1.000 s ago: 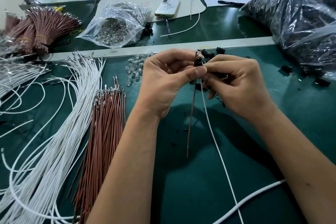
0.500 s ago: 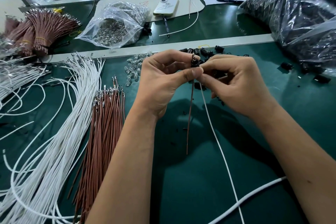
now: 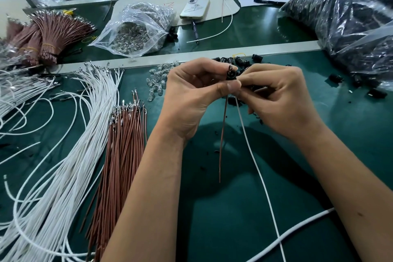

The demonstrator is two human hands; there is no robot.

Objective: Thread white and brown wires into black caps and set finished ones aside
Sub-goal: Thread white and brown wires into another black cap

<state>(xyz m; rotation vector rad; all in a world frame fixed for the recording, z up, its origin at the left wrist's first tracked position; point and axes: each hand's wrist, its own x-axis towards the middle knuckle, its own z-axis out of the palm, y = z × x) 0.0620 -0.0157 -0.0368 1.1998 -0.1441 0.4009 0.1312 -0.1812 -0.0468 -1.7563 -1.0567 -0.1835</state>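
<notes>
Two wires, brown wire (image 3: 222,138) and white wire (image 3: 255,161), hang from the black cap (image 3: 230,75) we pinch above the tabletop (image 3: 234,219). Left hand (image 3: 191,100) and right hand (image 3: 282,100) fingers stay clamped; little has shifted, so seating is probably nearly done.

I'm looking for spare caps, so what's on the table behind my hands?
Loose black caps lie behind the left hand and right hand, beside clear bulbs. How many more caps sit under the hands is hidden.
</notes>
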